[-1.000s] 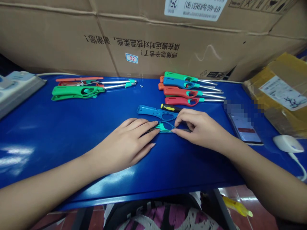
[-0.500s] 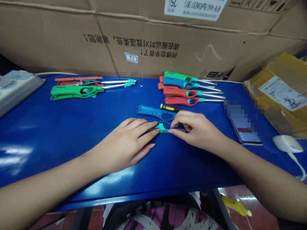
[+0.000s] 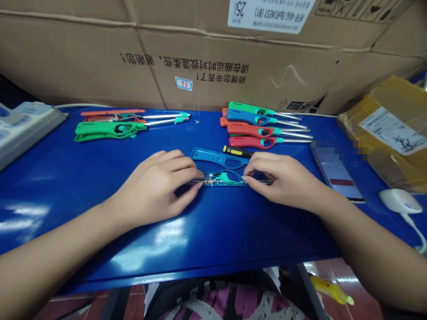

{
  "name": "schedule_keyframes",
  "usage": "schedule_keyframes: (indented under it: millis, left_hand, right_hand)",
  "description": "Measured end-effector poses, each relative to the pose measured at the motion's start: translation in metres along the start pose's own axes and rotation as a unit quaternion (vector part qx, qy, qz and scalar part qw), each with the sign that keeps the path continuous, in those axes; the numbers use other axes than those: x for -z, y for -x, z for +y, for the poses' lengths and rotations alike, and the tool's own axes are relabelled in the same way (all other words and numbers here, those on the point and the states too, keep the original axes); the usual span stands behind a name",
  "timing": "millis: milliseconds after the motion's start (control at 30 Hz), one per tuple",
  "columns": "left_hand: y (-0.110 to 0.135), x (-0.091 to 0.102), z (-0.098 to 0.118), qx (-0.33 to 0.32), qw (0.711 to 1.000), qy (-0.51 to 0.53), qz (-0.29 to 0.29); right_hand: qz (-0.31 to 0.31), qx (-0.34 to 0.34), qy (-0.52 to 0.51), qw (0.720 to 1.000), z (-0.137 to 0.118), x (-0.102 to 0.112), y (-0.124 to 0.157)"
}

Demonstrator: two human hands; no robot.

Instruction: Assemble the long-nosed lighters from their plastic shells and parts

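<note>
A blue long-reach lighter lies opened on the table, its green trigger, thin wires and inner parts showing. My left hand grips the lighter's left end between thumb and fingers, covering that end. At the right, near the metal tube, my right hand pinches the lighter with thumb and forefinger. Just behind the lighter is a separate blue shell half, inner side up. A black and yellow handle, probably a screwdriver's, sits behind that shell.
Several closed lighters lie at the back right. Green and orange lighters, some opened, are at the back left. A power strip stands far left; a phone, white device and taped carton are right. A large cardboard box walls the back.
My left hand has shifted left from the trigger area to the lighter's left end, its fingers now curled, uncovering inner parts. My right hand moved slightly right, still pinching.
</note>
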State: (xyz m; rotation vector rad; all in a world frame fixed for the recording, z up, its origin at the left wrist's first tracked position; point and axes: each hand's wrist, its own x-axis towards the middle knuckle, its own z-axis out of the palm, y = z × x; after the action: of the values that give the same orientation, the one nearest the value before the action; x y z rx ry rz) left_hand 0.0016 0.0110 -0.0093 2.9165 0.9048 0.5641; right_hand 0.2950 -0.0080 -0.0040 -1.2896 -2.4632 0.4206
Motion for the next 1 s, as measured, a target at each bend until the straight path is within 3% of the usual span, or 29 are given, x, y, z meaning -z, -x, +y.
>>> schedule_keyframes:
  millis: [167, 300, 433, 600, 1000]
  left_hand:
    - [-0.001, -0.002, -0.015, -0.028, 0.998, 0.041, -0.031]
    - [-0.002, -0.007, -0.020, -0.013, 0.991, 0.129, -0.029]
    - [-0.002, -0.011, -0.021, 0.002, 0.984, 0.178, 0.000]
    - [-0.002, -0.006, -0.022, 0.001, 0.989, 0.147, 0.010]
    - [-0.003, -0.007, -0.025, 0.048, 0.995, 0.058, 0.070]
  right_hand:
    - [-0.068, 0.028, 0.053, 0.996, 0.006, 0.001, 0.000]
    - [-0.064, 0.013, 0.014, 0.998, 0.009, -0.001, -0.001]
    - [-0.060, 0.027, 0.047, 0.997, 0.009, 0.001, -0.001]
    - [-0.007, 0.032, 0.064, 0.997, 0.011, 0.001, -0.003]
    - [0.003, -0.009, 0.023, 1.000, 0.018, -0.013, -0.006]
